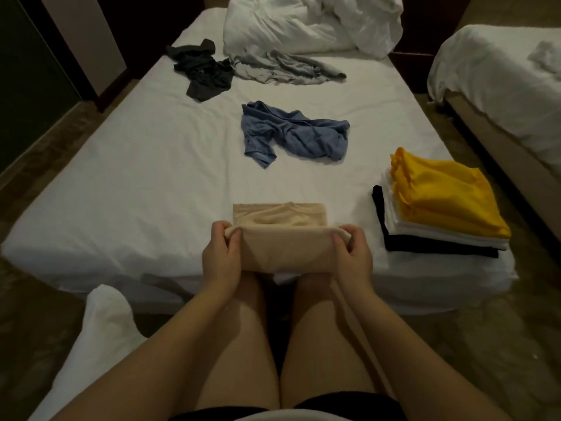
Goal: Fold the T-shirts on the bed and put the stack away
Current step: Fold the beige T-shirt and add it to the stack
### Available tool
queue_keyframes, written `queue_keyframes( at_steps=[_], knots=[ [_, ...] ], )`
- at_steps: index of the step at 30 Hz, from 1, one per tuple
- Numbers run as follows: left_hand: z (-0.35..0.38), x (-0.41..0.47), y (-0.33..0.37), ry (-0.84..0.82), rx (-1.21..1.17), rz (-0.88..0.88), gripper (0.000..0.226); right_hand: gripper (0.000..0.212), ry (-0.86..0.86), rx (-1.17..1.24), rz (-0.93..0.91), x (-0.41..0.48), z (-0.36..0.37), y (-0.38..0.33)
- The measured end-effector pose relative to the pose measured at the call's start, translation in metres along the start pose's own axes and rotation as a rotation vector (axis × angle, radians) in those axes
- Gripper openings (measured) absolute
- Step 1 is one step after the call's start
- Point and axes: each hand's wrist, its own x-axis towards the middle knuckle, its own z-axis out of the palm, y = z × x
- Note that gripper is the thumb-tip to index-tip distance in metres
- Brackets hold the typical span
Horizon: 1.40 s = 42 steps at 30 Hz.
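Here we are at the near edge of the white-sheeted bed (121,192), six o'clock, with the half-folded beige cotton T-shirt (280,235) lying flat at its far part and lifted at its near part. The left hand (220,256) pinches the nine o'clock corner and the right hand (353,256) pinches the three o'clock corner. On both hands the fingers (233,241) are curled tight on the cloth, thumbs on top.

The shirt's long axis runs nine to three, and its neckline faces twelve o'clock, away from the person.

What might spoil it? The raised fabric looks thin and sags between the two grips, so bringing one hand over ahead of the other would likely leave a skewed crease. If a corner slips out, the flap drops open. The bundle also sits right at the mattress edge, so any pull toward six could drag it off.

At three o'clock sits the folded stack of yellow, white and black shirts (440,202), close to the bed's corner, and a careless landing could tip it. The crumpled blue T-shirt (294,132) waits at twelve.
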Motion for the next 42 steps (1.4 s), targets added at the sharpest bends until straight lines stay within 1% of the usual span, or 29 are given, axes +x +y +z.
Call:
queue_keyframes(
  at_steps=[2,5,8,16,18,21,23,25,26,28,30,31,32,34,36,37,39,40,42],
  knots=[
    [0.012,0.014,0.003,0.031,-0.001,-0.023,0.015,0.003,0.046,-0.017,0.047,0.018,0.013,0.0],
    [0.029,0.038,0.002,0.05,0.017,-0.067,0.017,0.011,0.056,-0.074,0.056,0.044,0.029,0.0],
    [0.044,0.065,-0.007,0.069,0.06,-0.113,0.019,0.018,0.027,-0.178,0.068,0.071,0.049,0.005],
    [0.083,0.117,-0.037,-0.006,0.196,-0.184,0.018,0.016,-0.06,-0.476,0.212,0.125,0.086,0.046],
    [0.09,0.123,-0.043,-0.018,0.244,-0.191,0.02,0.019,-0.06,-0.541,0.216,0.129,0.091,0.052],
    [0.092,0.125,-0.047,-0.034,0.299,-0.193,0.022,0.022,-0.05,-0.592,0.192,0.131,0.094,0.055],
    [0.092,0.127,-0.045,-0.066,0.296,-0.195,0.022,0.022,-0.057,-0.572,0.204,0.131,0.092,0.054],
    [0.087,0.126,-0.043,-0.088,0.238,-0.215,0.023,0.025,-0.045,-0.491,0.24,0.129,0.088,0.051],
    [0.083,0.123,-0.042,-0.081,0.201,-0.238,0.028,0.03,-0.021,-0.442,0.243,0.126,0.085,0.049],
    [0.071,0.115,-0.041,-0.044,0.135,-0.31,0.045,0.048,0.015,-0.37,0.247,0.116,0.08,0.044],
    [0.06,0.102,-0.039,-0.091,0.097,-0.404,0.057,0.063,-0.049,-0.363,0.318,0.105,0.074,0.039],
    [0.056,0.097,-0.039,-0.148,0.084,-0.457,0.059,0.064,-0.112,-0.377,0.378,0.102,0.071,0.037],
    [0.053,0.094,-0.038,-0.211,0.06,-0.512,0.061,0.06,-0.18,-0.383,0.441,0.101,0.068,0.033],
    [0.047,0.087,-0.034,-0.334,-0.085,-0.627,0.064,0.044,-0.292,-0.342,0.514,0.102,0.061,0.023],
    [0.038,0.078,-0.024,-0.423,-0.307,-0.703,0.059,0.027,-0.34,-0.285,0.47,0.102,0.052,0.012],
    [0.034,0.074,-0.019,-0.445,-0.392,-0.703,0.052,0.021,-0.337,-0.278,0.421,0.102,0.047,0.006],
    [0.027,0.068,-0.003,-0.445,-0.489,-0.609,0.037,0.019,-0.284,-0.252,0.333,0.1,0.035,-0.006],
    [0.024,0.067,0.007,-0.43,-0.497,-0.542,0.032,0.02,-0.247,-0.231,0.294,0.099,0.028,-0.012],
    [0.021,0.067,0.028,-0.403,-0.46,-0.423,0.029,0.026,-0.172,-0.196,0.213,0.098,0.012,-0.025]
  ],
)
